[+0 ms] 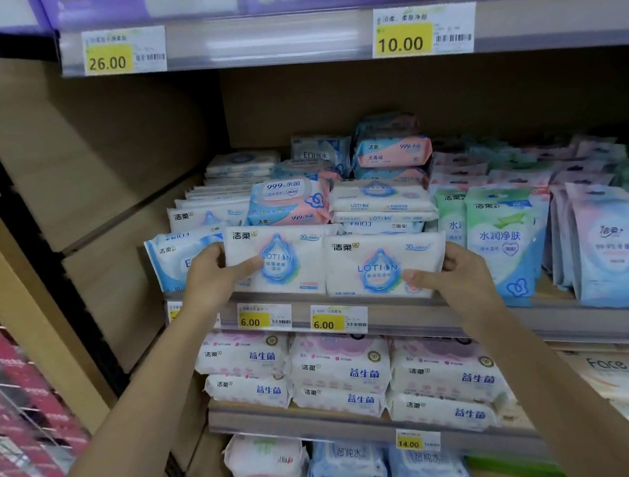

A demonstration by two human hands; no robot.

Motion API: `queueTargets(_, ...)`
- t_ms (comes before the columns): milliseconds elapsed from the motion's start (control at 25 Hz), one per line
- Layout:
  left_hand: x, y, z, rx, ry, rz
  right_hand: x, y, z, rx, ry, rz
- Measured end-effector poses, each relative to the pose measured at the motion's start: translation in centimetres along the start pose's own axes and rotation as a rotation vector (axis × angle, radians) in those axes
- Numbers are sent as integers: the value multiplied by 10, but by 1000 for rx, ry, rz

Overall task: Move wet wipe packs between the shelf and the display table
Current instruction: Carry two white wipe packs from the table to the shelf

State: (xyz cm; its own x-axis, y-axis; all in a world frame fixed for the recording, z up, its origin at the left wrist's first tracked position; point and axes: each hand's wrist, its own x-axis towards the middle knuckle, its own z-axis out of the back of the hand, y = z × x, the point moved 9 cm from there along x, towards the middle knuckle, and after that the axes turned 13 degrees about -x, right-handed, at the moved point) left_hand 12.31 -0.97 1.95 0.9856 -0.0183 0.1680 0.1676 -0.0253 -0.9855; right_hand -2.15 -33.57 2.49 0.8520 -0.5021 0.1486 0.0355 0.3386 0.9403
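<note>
A person stands close to a store shelf [415, 315] full of wet wipe packs. Both bare arms reach forward to the front edge of the middle level. The left hand [211, 273] grips the left end of a white pack with a blue drop [277, 263] on it. The thumb lies flat across the front of this pack and the other fingers curl behind its edge, so the pack is pinched between them. The right hand [453, 271] grips the right end of a second white pack [380, 265] that has the word LOTION on a blue drop. Its thumb also presses on the front, low down, and its fingers wrap around the right side. The two packs stand upright side by side, touching each other, right at the front of the shelf, just above two yellow price tags [264, 318] that say 6.00. Just to the left, behind the left hand, stands a blue and white pack [173, 259]. Behind the two held packs lies a pink and blue pack [290, 202] on a pile, with more white packs stacked beside it. To the right stand green and blue packs [501, 242] in a row. On the level below lie fat white packs with pink tops [338, 367], stacked in piles. Up high, two big yellow tags say 26.00 [108, 59] and 10.00.
</note>
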Motion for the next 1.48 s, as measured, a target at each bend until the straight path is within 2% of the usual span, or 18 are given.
queueTargets(120, -5, -12, -2, -97, 40, -19, -4, 8, 2, 46, -2, 60)
queueTargets(320, -42, -39, 38, -257, -69, -117, -21, 30, 7, 153, -73, 151)
queueTargets(480, -101, -40, 90, -267, -180, -180, -55, 43, -14, 280, -15, 225)
queueTargets(600, -164, -25, 135, -250, -303, -169, -85, 40, -49, 332, 103, 239)
queueTargets(720, -248, 5, 173, -230, -443, -107, -114, 28, -97, 361, 294, 187)
queueTargets(1000, -514, 69, 242, -206, -1019, 72, -268, -4, -214, 277, 851, 174)
queueTargets(1240, -759, 59, 256, -213, -1514, 19, -486, -2, -274, 236, 1314, 184)
queueTargets(1480, -975, 30, 251, -227, -1837, -70, -719, 14, -268, 218, 1690, 229)
